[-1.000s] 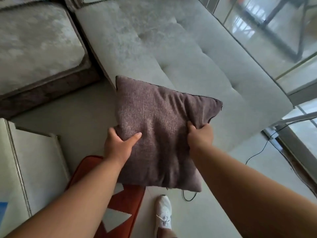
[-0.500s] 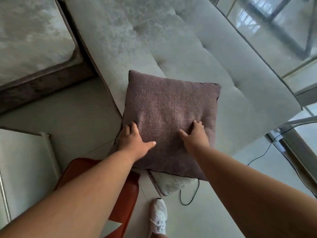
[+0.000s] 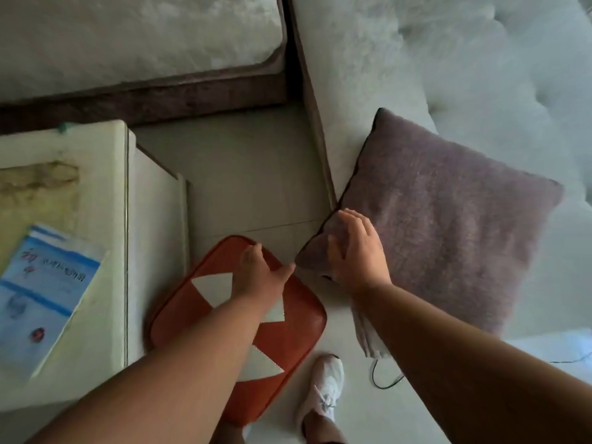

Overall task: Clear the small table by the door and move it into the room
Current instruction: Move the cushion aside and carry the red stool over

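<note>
The small cream table stands at the left, its top stained, with a blue-and-white booklet lying on it. A mauve pillow lies on the pale sofa seat at the right. My right hand rests palm down on the pillow's near left corner, which hangs over the seat edge. A red cushion with white triangles sits low between the table and the sofa. My left hand is spread over its far edge, fingers apart, holding nothing.
A second pale seat with a brown base runs along the back. My white shoe stands on the tiled floor beside the red cushion, and a black cable loops at the sofa's foot. A strip of bare floor lies between table and sofa.
The pillow went from my two hands down onto the sofa seat. My left hand left it and moved over the red cushion. My view swung left, bringing the table and booklet in.
</note>
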